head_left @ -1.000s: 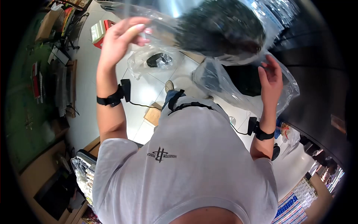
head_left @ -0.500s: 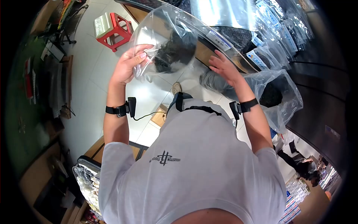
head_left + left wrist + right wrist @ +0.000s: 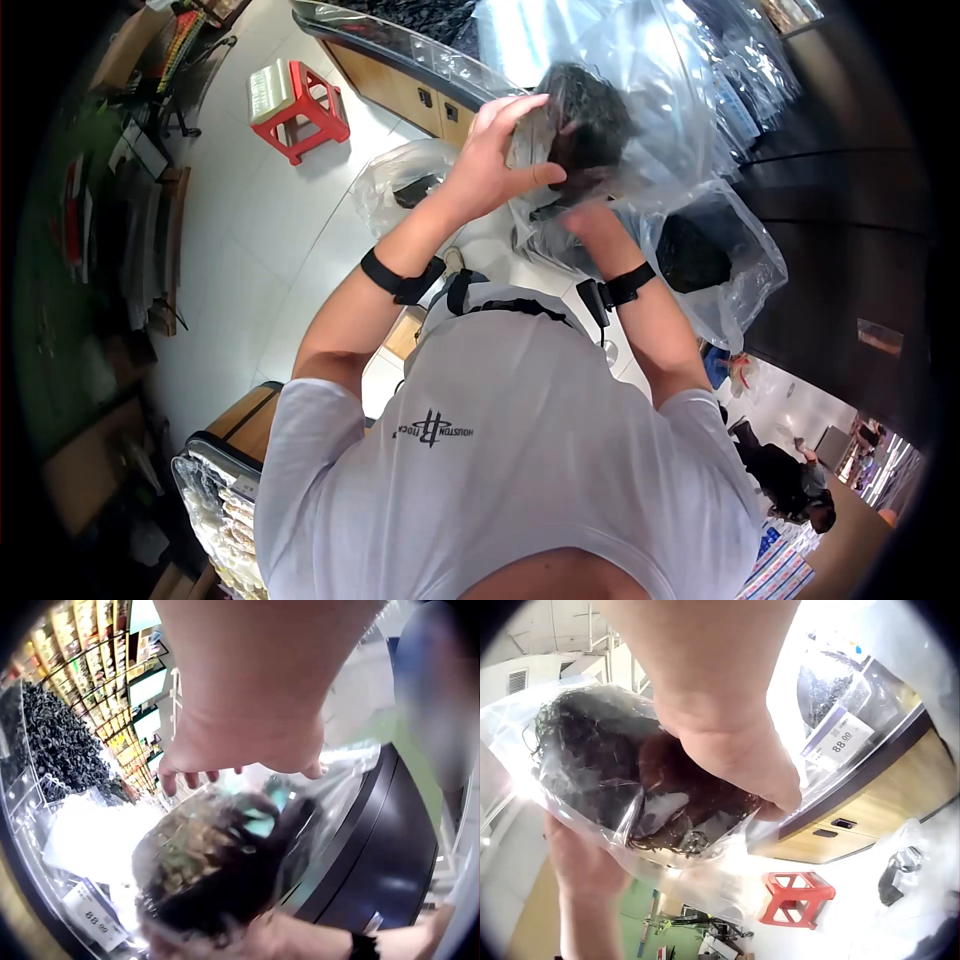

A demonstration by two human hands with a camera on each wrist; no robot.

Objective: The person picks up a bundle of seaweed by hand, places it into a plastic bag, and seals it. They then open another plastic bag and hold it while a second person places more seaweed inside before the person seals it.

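A clear plastic bag of dark, stringy dried goods (image 3: 590, 120) is up in front of me, between my two hands, close over the counter edge. My left hand (image 3: 490, 165) is at its left side, fingers extended and thumb spread apart; in the left wrist view the fingertips (image 3: 191, 780) reach toward the bag's top. My right hand (image 3: 595, 222) holds the bag from below, its fingers largely hidden by the bag. Through the right wrist view, the dark contents (image 3: 592, 750) press against the crinkled plastic, and the left hand (image 3: 585, 859) shows on the far side.
Another open clear bag with dark contents (image 3: 695, 250) lies at right, beside a dark cabinet (image 3: 840, 260). Packed goods fill the counter display, with a price tag (image 3: 840, 742) on its edge. A red stool (image 3: 300, 110) and another clear bag (image 3: 385, 185) are on the floor.
The bag went from high in front to low left, pinched by my left hand, then back right between both hands. My left hand has moved right and let go its pinch; my right hand now holds the bag.
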